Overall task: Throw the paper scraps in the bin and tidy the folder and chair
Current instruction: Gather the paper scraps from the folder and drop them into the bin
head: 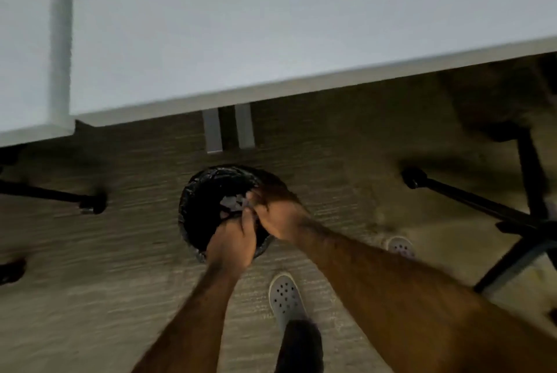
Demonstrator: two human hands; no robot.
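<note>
A round black bin (pixel 196 201) with a black liner stands on the floor just in front of the white desk (pixel 271 41). Pale paper scraps (pixel 232 202) show inside it. My left hand (pixel 233 241) and my right hand (pixel 275 211) are held together over the bin's right side, fingers curled and touching. The picture is blurred, so I cannot tell whether either hand holds scraps. A black office chair (pixel 524 201) stands at the right, its base and castors showing. No folder is in view.
The desk's grey legs (pixel 229 128) stand just behind the bin. Another chair's castor and leg (pixel 90 204) lie at the left. My feet in grey perforated clogs (pixel 284 297) stand on the grey-brown carpet.
</note>
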